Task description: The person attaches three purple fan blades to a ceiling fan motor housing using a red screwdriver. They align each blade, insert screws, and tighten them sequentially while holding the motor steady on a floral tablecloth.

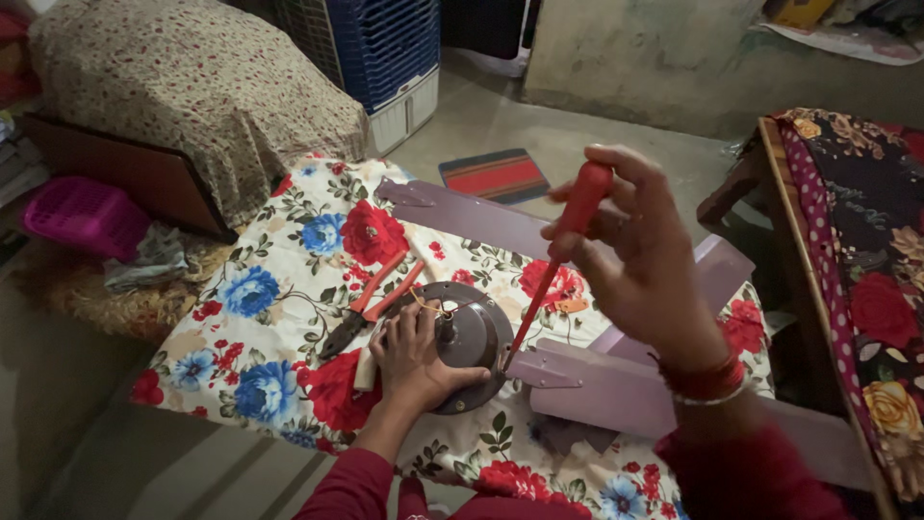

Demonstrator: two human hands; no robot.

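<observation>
While the right hand pinches the red screwdriver, tip below at the blade bracket | left hand pressed flat on ceiling fan motor | risk: tip slips, jabbing nearby fingers.

The screwdriver has a red handle and a red shaft, and the pliers have red grips with dark jaws, while the fan hub is dark brown-grey and the fan blades are a dull mauve. The cloth under them is cream, printed with red and blue flowers and green leaves. Nearby are a magenta basket, a blue-and-white cooler, a red-striped mat, and a beige cover dotted with small red flowers.
</observation>
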